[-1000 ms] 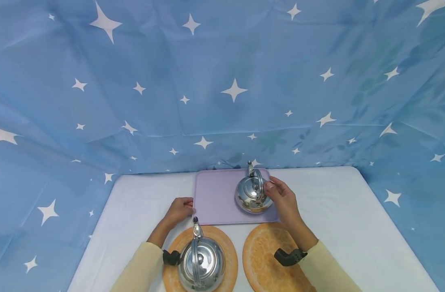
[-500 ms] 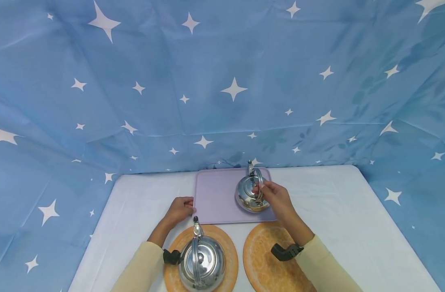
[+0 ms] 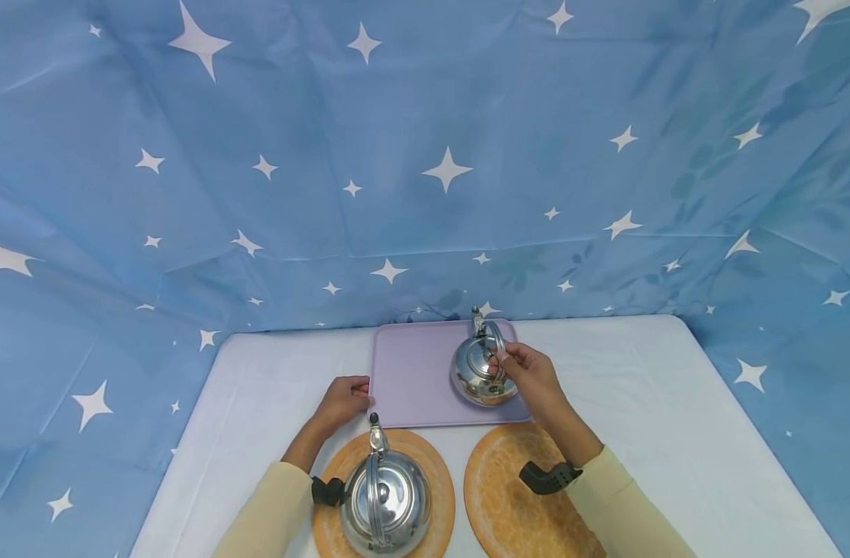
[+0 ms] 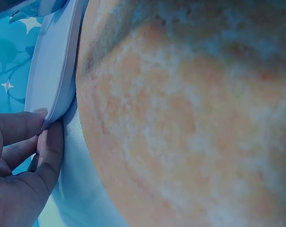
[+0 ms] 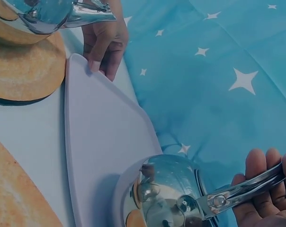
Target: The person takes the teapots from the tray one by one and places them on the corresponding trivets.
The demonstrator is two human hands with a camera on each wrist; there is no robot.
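Observation:
A shiny metal kettle (image 3: pixel 476 380) sits at the right end of a lilac tray (image 3: pixel 411 372), its spout toward the back. My right hand (image 3: pixel 532 380) grips the kettle's handle (image 5: pixel 245 189), fingers curled round it in the right wrist view. At the tray's left edge, my left hand (image 3: pixel 344 399) pinches the rim between thumb and fingers, as the left wrist view shows at the tray's corner (image 4: pixel 55 85). A second, larger-looking metal kettle (image 3: pixel 400 504) stands in front on a round bread-patterned mat (image 3: pixel 438 496), near my left wrist.
Another round bread-patterned mat (image 3: pixel 494 496) lies under my right forearm. The white table (image 3: pixel 641 403) ends at a blue star-printed cloth (image 3: pixel 327 194) hanging behind and at the sides. Black wrist cameras (image 3: pixel 546 478) are strapped on both wrists.
My right hand has moved left onto the kettle's handle and closed its fingers round it. The left hand keeps its pinch on the tray, which stays in place.

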